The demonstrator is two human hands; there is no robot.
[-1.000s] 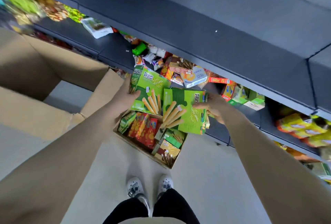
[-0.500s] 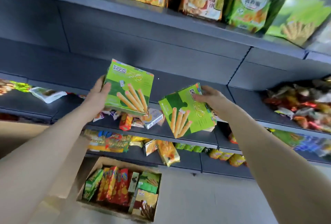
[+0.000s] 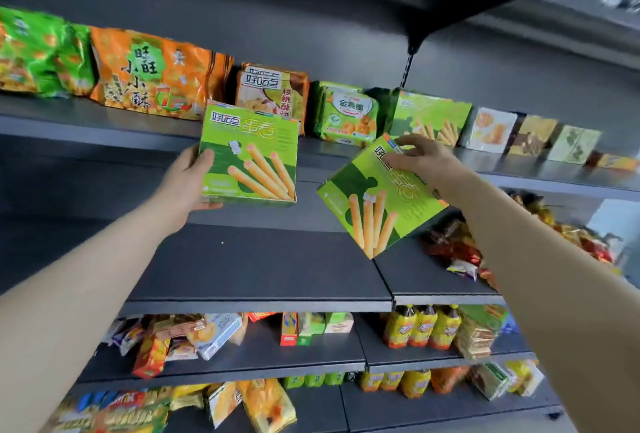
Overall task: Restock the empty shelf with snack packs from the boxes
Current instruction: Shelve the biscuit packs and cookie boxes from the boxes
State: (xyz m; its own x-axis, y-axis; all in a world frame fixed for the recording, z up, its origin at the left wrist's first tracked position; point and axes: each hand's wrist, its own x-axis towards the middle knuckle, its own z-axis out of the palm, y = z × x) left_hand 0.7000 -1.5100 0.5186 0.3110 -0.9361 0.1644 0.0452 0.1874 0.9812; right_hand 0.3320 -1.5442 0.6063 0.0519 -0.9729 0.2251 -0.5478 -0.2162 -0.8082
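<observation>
Two higher now: left box point(image 3: 247, 155) in left hand point(image 3: 185, 183) grip, right box point(image 3: 377, 197) in right hand point(image 3: 422, 162).

Upright green box point(image 3: 249, 155) in left hand point(image 3: 188, 183): "好吃点". Tilted green box point(image 3: 377, 204) in right hand point(image 3: 419, 159): same brand, pt. covered. Orange bag point(image 3: 152, 76): "小小酥" w/ "7"; brown bag point(image 3: 273, 90): "好吃点", "核桃酥".

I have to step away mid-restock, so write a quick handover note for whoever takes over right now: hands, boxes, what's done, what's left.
Left hand: grips the left box by its left edge, upright.
Right hand: pinches the right box at its top corner, so it hangs tilted.
Both green boxes are in the air in front of the middle shelf; neither rests on it.
Done: two boxes in hand at the shelf.
Left: set both down, then fetch more. The supply boxes are out of view.
</observation>
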